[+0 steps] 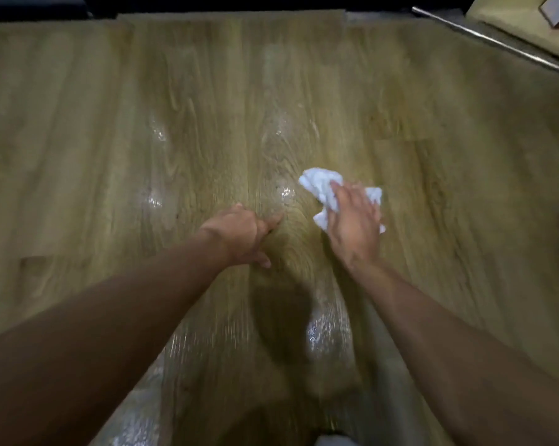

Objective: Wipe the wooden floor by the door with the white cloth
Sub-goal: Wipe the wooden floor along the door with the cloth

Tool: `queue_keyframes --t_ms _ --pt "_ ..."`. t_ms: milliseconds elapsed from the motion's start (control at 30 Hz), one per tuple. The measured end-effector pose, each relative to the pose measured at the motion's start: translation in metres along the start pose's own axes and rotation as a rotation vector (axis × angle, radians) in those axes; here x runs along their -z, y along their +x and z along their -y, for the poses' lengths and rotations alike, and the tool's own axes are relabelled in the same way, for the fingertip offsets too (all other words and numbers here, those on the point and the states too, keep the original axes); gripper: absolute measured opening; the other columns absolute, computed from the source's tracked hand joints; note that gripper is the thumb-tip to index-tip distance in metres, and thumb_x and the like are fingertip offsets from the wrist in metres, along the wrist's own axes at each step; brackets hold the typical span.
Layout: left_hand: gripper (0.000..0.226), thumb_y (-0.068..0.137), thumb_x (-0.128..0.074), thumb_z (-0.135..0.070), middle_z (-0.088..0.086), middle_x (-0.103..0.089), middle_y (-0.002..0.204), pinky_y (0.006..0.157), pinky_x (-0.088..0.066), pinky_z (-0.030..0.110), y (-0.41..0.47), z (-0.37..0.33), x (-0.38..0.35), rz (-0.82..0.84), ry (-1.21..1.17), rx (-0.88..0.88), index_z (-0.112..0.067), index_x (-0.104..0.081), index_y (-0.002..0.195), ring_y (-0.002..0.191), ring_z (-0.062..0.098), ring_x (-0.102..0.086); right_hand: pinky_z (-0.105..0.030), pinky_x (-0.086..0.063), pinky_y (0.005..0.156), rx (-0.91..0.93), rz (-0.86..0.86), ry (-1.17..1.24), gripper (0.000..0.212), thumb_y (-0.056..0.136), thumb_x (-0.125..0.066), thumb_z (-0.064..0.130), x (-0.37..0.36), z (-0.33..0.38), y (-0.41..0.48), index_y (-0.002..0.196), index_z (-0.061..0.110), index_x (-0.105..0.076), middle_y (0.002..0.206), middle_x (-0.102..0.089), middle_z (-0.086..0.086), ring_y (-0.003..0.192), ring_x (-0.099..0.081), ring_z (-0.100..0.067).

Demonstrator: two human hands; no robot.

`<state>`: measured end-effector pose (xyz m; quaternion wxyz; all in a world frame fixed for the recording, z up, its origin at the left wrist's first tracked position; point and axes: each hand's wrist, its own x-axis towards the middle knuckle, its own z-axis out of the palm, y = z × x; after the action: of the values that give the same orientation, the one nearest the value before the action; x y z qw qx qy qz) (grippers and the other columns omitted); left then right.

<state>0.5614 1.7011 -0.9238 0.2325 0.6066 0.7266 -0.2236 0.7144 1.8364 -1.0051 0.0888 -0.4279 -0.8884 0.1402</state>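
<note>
A single wide-angle camera worn on the person's head looks forward and steeply down from close above the left hand [239,233] and right hand [352,220], taking in the wooden floor [110,123] beyond them as far as a dark strip [271,3] along its far edge.
</note>
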Motion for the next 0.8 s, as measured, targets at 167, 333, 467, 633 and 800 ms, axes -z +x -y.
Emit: queue_keyframes --t_ms 167,333,467,633,800 --pt "0.098 0.082 -0.054 -0.064 0.017 -0.051 0.133 0.109 -0.03 0.041 0.01 -0.002 0.003 0.076 -0.006 0.034 -0.018 -0.004 0.153 0.128 0.036 -0.041 -0.043 -0.034 0.107 0.303 0.074 -0.063 0.048 0.093 -0.039 0.033 0.026 -0.038 -0.06 0.14 0.027 -0.043 0.144 -0.047 0.001 0.137 -0.038 -0.022" --pt "0.094 0.076 -0.058 -0.066 0.03 -0.023 0.149 0.115 -0.023 0.043 0.024 -0.038 0.02 0.136 -0.001 0.079 -0.003 -0.034 0.141 0.14 0.042 -0.022 -0.048 -0.028 0.109 -0.046 -0.054 -0.043 0.051 0.091 -0.034 0.035 0.026 -0.075 -0.001 0.14 0.022 -0.041 0.145 -0.045 -0.003 0.139 -0.033 -0.026" --pt "0.092 0.065 -0.075 -0.058 0.029 -0.039 0.142 0.115 -0.025 0.047 0.046 -0.059 0.032 0.147 -0.068 0.128 -0.003 -0.046 0.133 0.137 0.044 -0.03 -0.049 -0.02 0.112 -0.021 -0.021 -0.037 0.051 0.093 -0.038 0.03 0.008 -0.032 0.001 0.143 0.021 -0.039 0.149 -0.04 -0.004 0.142 -0.028 -0.027" --pt "0.096 0.066 -0.077 -0.055 0.026 -0.035 0.146 0.117 -0.022 0.046 0.048 -0.057 0.029 0.115 -0.086 0.142 -0.005 -0.039 0.138 0.14 0.043 -0.023 -0.045 -0.032 0.109 0.265 0.072 -0.105 0.047 0.096 -0.031 0.039 0.037 -0.079 -0.057 0.14 0.026 -0.041 0.147 -0.044 0.001 0.139 -0.035 -0.022" --pt "0.089 0.063 -0.077 -0.056 0.023 -0.043 0.14 0.117 -0.022 0.047 0.049 -0.057 0.028 0.122 -0.105 0.147 -0.005 -0.048 0.13 0.139 0.04 -0.027 -0.046 -0.038 0.094 -0.258 -0.216 -0.006 0.039 0.089 -0.038 0.032 0.053 -0.145 0.026 0.121 0.013 -0.053 0.12 -0.059 -0.012 0.111 -0.052 -0.032"
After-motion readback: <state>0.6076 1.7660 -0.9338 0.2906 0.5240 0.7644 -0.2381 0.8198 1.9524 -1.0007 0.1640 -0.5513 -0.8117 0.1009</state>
